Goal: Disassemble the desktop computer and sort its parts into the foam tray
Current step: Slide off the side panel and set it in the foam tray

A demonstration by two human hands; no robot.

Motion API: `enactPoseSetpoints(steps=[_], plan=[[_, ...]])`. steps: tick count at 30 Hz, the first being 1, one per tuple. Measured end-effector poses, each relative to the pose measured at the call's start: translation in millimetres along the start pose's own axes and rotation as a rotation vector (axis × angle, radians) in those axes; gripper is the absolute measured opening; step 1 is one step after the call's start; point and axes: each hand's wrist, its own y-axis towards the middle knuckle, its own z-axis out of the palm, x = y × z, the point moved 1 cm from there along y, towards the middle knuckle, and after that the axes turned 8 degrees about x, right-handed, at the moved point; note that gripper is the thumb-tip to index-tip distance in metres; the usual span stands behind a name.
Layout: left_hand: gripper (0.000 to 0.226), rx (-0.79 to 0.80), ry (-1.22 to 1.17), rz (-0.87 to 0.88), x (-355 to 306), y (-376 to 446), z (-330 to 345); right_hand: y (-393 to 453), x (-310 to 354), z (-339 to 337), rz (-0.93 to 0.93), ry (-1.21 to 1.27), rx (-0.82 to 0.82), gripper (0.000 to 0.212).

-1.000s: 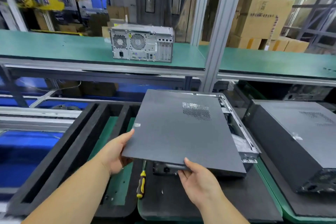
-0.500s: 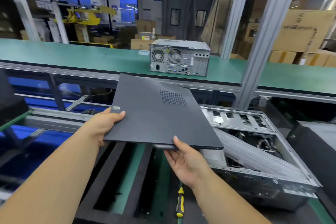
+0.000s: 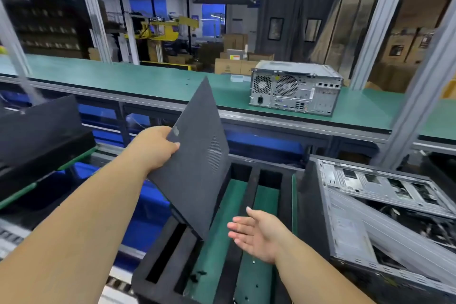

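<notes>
My left hand (image 3: 156, 149) grips the left edge of the dark grey side panel (image 3: 195, 163), which stands tilted nearly on edge, its lowest corner down at a slot of the black foam tray (image 3: 164, 276). My right hand (image 3: 256, 232) hovers open, palm up, just right of the panel's lower corner and apart from it. The opened computer case (image 3: 385, 215) lies on its side at the right, its metal frame and inner bay showing.
A second desktop computer (image 3: 294, 87) stands on the green conveyor shelf (image 3: 138, 79) behind. A black foam tray (image 3: 39, 136) sits at the left. A grey aluminium post (image 3: 419, 86) rises at the right. Blue bins (image 3: 261, 145) lie under the shelf.
The panel swung from nearly flat to steeply tilted and dropped toward the foam tray's slot. My right hand let go of its near edge and opened. The view shifted left.
</notes>
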Motion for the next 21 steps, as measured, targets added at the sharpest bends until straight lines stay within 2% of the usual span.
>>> enactPoseSetpoints(steps=[3,10,21], plan=[[0.015,0.013,0.186,-0.002,-2.2,8.9,-6.2,6.7,5.2,6.4,-0.007,-0.012,0.002,0.043],[0.027,0.072,0.396,-0.051,9.2,37.8,0.2,19.0,8.6,12.5,-0.014,-0.039,0.018,0.043],[0.026,0.151,0.412,-0.042,31.9,88.7,33.2,30.6,19.3,0.3,-0.066,-0.019,-0.013,0.043]])
